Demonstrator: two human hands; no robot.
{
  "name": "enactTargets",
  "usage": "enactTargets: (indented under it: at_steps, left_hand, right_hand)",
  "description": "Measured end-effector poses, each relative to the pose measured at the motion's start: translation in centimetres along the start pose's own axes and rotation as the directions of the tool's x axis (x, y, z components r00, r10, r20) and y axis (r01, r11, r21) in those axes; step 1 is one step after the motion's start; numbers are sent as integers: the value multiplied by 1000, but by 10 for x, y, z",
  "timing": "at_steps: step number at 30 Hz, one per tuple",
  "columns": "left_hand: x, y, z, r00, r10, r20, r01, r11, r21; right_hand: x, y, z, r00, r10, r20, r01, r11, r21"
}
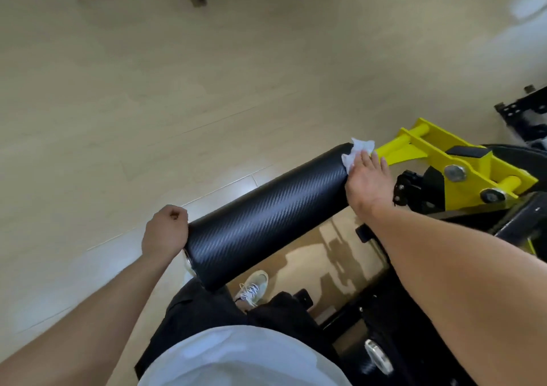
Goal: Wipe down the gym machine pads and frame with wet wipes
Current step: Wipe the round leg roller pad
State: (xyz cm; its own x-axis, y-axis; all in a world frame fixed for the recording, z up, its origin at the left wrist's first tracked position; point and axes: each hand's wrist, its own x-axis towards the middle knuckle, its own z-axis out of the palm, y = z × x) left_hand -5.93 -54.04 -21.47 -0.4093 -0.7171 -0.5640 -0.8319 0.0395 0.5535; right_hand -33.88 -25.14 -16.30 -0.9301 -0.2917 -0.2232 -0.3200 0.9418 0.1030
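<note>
A person is leaning over a long black cylindrical roller pad with a carbon-fibre weave texture (266, 220), which is lying diagonally across the middle of the view above the pale wood-plank floor (148, 90). The right hand (367, 181), fingers straight, is pressing a crumpled white wet wipe (356, 152) against the pad's far right end, beside the glossy yellow steel frame bracket (461, 161) with its grey bolts. The left hand (164, 232), fingers curled, is gripping the pad's near left end. A white laced sneaker (253, 288) is showing below.
</note>
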Motion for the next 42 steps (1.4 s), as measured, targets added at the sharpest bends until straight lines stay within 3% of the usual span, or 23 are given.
enactTargets:
  at_steps: [3, 5, 7, 11, 14, 19, 22, 24, 26, 29, 32, 35, 37, 39, 41, 42]
  left_hand:
    - [2, 31, -3, 974, 178, 140, -200, 968, 155]
    - [4, 56, 1, 925, 265, 272, -314, 936, 156]
    - [2, 79, 9, 854, 316, 412, -396, 910, 122]
    - [-3, 91, 23, 705, 352, 616, -507, 857, 90]
    - [-1, 79, 17, 561, 412, 718, -627, 778, 44]
    - [32, 74, -13, 340, 267, 902, -701, 712, 53]
    - [57, 71, -29, 226, 183, 957, -724, 689, 39]
    - [68, 63, -35, 220, 139, 966, -699, 713, 56]
    - [71, 47, -41, 275, 105, 956, -644, 758, 102]
    - [75, 13, -41, 456, 73, 887, -522, 829, 200]
    - [68, -15, -45, 556, -141, 819, -218, 926, 307]
    - [48, -32, -54, 526, -244, 814, -165, 910, 379]
    - [31, -45, -60, 481, -239, 844, -235, 892, 386]
    - [13, -60, -68, 430, -213, 877, -342, 861, 376]
    - [-14, -75, -82, 375, -190, 907, -442, 823, 355]
    - [-28, -87, -91, 341, -188, 921, -491, 800, 344]
  right_hand:
    - [-21, -45, 11, 955, 297, -2, -288, 926, 242]
    - [-50, -82, 10, 863, 499, 77, -457, 707, 540]
    - [-87, -124, 6, 775, 600, 199, -532, 449, 718]
    - [-143, -188, 10, 704, 638, 311, -587, 277, 760]
    - [-96, -168, 8, 651, 678, 340, -587, 167, 792]
    - [14, -72, 9, 444, 810, 383, -631, -21, 776]
    - [7, -75, 15, 317, 821, 475, -587, -224, 778]
    - [-20, -105, 10, 229, 793, 565, -563, -366, 741]
    - [-59, -147, 2, 177, 797, 577, -599, -378, 706]
    - [-116, -213, -1, 266, 837, 479, -701, -174, 692]
    - [-172, -279, 15, 331, 850, 411, -644, -114, 756]
    - [-225, -339, 31, 312, 876, 369, -537, -158, 829]
    - [-261, -367, 42, 314, 855, 412, -526, -205, 826]
    - [-302, -388, 47, 308, 790, 530, -519, -328, 790]
    - [-351, -411, 48, 245, 788, 565, -391, -453, 801]
    - [-378, -425, 49, 180, 789, 588, -316, -519, 794]
